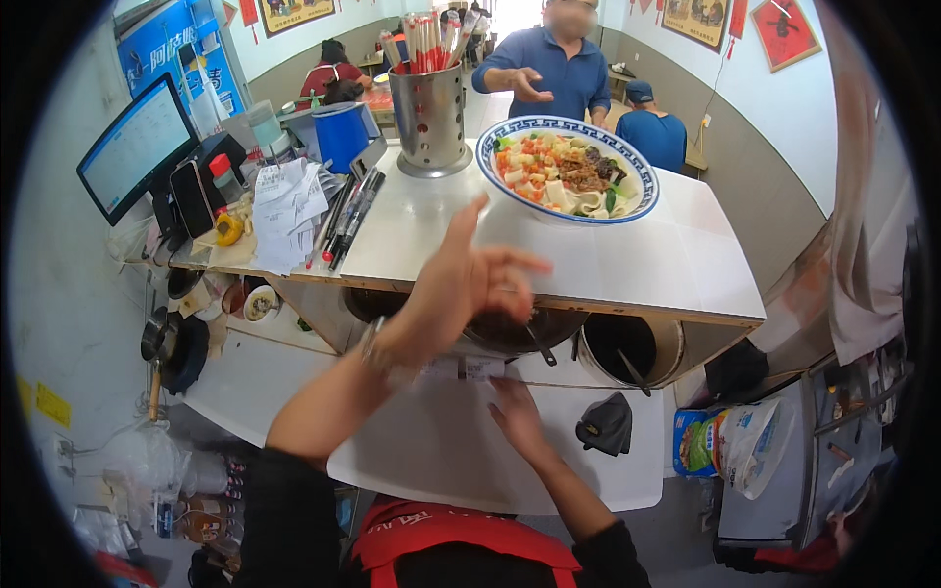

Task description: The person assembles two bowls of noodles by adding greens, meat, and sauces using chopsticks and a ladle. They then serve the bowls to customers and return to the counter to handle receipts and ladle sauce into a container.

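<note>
My left hand [481, 272] is raised over the front edge of the white upper counter [647, 257], blurred, with its fingers spread and nothing in it. Beyond it, near the counter's far side, stands a blue-and-white bowl of wide noodles [570, 170] topped with diced vegetables, greens and brown shredded topping. My right hand [518, 419] rests low on the white lower worktop [412, 448], thumb apart from the fingers. Its fingertips are close to small printed paper slips [481, 367] under the shelf; whether they touch is unclear. A dark grey cloth cap or bundle [606, 424] lies to its right.
A perforated metal holder [430, 121] of wrapped chopsticks stands beside the bowl. Left are pens [356, 217], receipts [290, 206], a phone [192, 197] and a monitor [140, 147]. Pots [628, 345] with utensils sit beneath the shelf. A person [551, 66] across the counter extends a hand.
</note>
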Demonstrator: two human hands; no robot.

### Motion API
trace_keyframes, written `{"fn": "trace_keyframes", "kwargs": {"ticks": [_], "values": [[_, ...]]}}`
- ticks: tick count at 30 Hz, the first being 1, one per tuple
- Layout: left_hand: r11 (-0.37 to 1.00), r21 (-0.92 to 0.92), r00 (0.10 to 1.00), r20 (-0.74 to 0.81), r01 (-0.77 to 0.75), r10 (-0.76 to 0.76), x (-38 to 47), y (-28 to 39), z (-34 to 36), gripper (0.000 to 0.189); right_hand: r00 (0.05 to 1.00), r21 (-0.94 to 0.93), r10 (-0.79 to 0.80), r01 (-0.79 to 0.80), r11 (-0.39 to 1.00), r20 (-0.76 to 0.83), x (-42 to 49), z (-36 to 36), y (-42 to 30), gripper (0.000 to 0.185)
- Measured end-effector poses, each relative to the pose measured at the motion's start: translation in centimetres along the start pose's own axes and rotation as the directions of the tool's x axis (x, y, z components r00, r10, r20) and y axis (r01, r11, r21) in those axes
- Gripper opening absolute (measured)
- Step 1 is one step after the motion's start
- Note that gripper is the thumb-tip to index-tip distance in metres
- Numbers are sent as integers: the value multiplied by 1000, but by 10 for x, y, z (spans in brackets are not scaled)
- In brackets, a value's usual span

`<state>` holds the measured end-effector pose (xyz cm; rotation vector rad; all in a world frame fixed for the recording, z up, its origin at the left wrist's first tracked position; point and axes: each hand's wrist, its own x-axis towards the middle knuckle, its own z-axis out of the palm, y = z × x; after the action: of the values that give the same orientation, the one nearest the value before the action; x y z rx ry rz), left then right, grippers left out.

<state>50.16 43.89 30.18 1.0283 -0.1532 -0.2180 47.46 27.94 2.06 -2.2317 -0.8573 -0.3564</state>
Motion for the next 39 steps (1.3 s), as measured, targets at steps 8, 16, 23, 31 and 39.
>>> {"fn": "trace_keyframes", "kwargs": {"ticks": [8,16,23,31,39], "values": [[589,785,761,-499,194,415,-128,-215,-207,25,955,-51,55,-73,996,-290,21,65,-7,36],[573,797,785,-474,190,399,-73,-256,-242,24,1000,-61,17,-19,998,-26,39,116,-41,40],[566,785,772,-189,-253,607,-138,-185,-183,14,882,802,471,-288,523,10,26,63,-104,50],[224,872,398,-37,-436,917,-138,97,-144,17,674,271,-225,547,792,-704,247,-28,-268,33],[193,979,552,-200,71,810,-25,178,-256,34,932,195,183,-125,973,-313,395,0,-268,39]]}}
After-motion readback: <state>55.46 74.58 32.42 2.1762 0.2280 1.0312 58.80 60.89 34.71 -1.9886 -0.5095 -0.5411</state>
